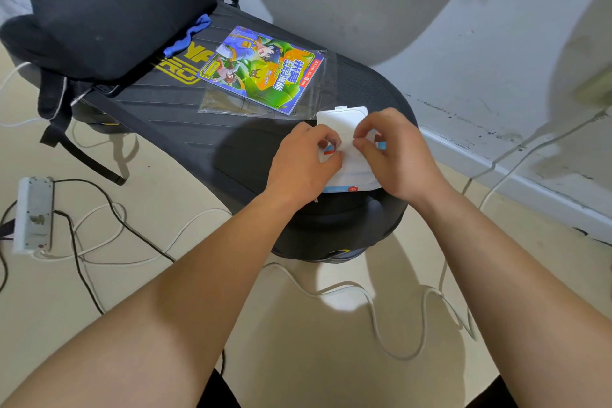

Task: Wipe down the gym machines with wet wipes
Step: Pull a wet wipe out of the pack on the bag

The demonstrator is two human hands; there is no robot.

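Right, we see the wet wipes pack (351, 175) lying flat on the near end of the black bench (185, 116), its white flap lid (342, 117) folded open on the far side. Left hand (303, 162) pinches the pack's left part, fingers curled. Right hand (394, 156) pinches the white middle with thumb and forefinger; we cannot tell whether that is a wipe or the film. Further along the bench lies a comic book (256, 71) half inside a clear plastic sleeve (318, 99), then a black backpack (109, 10). On the floor (159, 185), a white power strip (33, 214) at left and loose cables (371, 301).
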